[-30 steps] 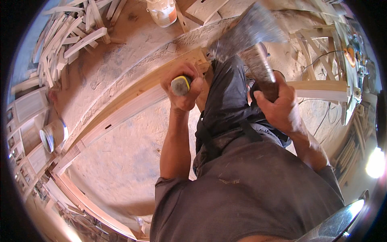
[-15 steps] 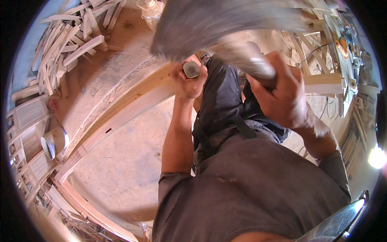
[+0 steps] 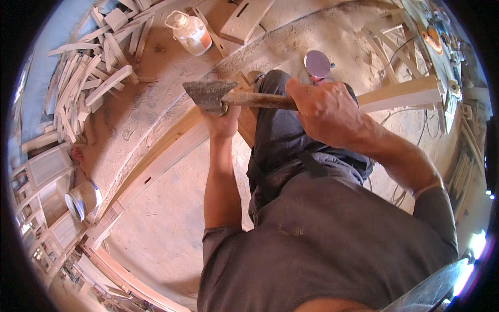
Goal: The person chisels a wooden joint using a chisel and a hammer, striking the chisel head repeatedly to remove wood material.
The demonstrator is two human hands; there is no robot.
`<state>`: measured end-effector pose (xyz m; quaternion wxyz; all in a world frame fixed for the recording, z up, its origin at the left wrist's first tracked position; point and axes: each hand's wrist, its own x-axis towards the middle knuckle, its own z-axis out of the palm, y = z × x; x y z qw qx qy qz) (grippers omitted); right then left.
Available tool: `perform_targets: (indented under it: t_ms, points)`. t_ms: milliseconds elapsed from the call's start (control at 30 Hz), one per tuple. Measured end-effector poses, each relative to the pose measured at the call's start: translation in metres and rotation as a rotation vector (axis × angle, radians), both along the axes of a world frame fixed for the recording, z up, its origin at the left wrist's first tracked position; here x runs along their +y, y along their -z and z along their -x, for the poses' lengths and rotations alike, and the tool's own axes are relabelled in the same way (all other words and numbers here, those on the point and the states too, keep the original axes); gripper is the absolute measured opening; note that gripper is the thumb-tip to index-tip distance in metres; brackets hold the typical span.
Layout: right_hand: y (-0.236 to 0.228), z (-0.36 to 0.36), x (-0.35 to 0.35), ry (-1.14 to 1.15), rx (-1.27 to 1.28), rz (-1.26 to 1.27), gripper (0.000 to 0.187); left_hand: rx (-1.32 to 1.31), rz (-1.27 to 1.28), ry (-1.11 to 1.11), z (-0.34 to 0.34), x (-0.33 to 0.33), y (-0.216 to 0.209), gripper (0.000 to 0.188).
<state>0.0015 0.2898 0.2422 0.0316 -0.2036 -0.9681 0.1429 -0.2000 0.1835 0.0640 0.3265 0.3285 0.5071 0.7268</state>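
My right hand (image 3: 330, 106) is closed around the wooden handle of a hatchet (image 3: 205, 96), whose dark, flared metal head points left. That head lies right over my left hand (image 3: 223, 124), which is closed in a fist on an upright chisel. Now the hatchet head hides the chisel; its blunt handle end shows only in the earlier frame, and its blade is out of sight. Below my left hand runs a long pale wooden beam (image 3: 171, 140) with a small dark slot in its side. My dark-trousered legs are just right of that hand.
A heap of wood offcuts (image 3: 78, 78) lies at the far left, near a white plastic jug (image 3: 189, 34). A bucket (image 3: 86, 200) stands left of the beam. A round purple disc (image 3: 317, 63) sits beyond my knees. Timber (image 3: 400, 96) and cables are at the right.
The hatchet has come down from a blurred, raised swing onto the top of my left fist. My right hand moved left with it; my left hand shifted slightly left and down.
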Motion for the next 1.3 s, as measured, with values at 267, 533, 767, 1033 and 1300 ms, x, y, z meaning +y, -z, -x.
perform_targets:
  t_ms: [267,533,767,1033,1300]
  points:
    - [0.034,-0.057,-0.015,0.418,-0.087,0.302,0.031,-0.398,-0.198,-0.453,0.086,-0.1,0.02,0.003]
    - [0.065,-0.077,-0.021,0.675,-0.184,0.529,0.036,-0.228,0.404,-0.469,0.051,-0.098,-0.028,0.006]
    - [0.081,-0.061,0.013,0.747,-0.197,0.709,0.033,0.119,1.098,0.075,-0.024,-0.069,0.057,0.04]
    - [0.14,-0.032,0.098,0.676,-0.242,0.929,0.036,-0.469,1.062,-0.071,-0.05,-0.055,0.059,0.03]
    - [0.137,-0.042,0.185,0.622,-0.342,0.935,0.042,0.314,1.532,-0.155,-0.089,-0.006,0.012,0.045]
